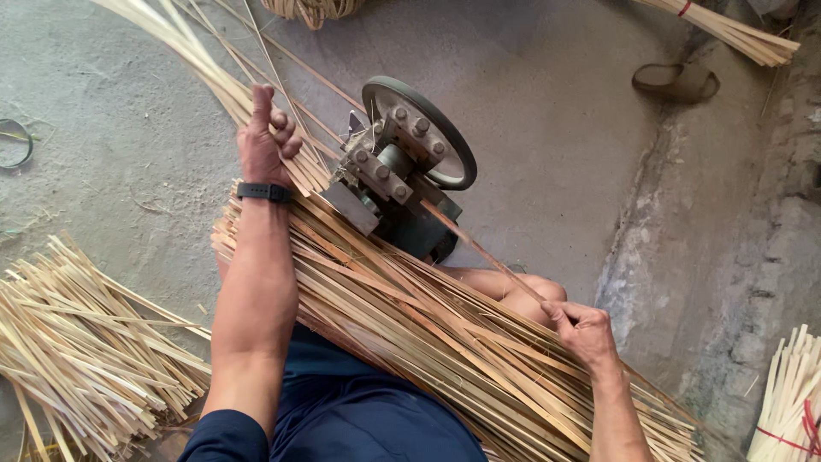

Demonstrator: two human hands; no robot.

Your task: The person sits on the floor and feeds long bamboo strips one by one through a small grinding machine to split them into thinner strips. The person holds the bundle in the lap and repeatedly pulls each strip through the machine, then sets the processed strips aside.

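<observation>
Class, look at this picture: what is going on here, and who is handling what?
A person sits on a concrete floor with a thick bundle of bamboo strips across the lap. The right hand pinches one thin strip that runs into a small green splitting machine with a wheel. The left hand grips the thinner strips on the machine's far side. More cut strips lie in a pile at the left.

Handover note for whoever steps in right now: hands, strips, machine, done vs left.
Left hand: gripping thin split strips on the far side of the splitting machine.
Right hand: pinching one bamboo strip that runs into the machine.
Unsplit bundle lies across the lap.
Done: pile of strips on the floor at left.
Left: most of the lap bundle.
</observation>
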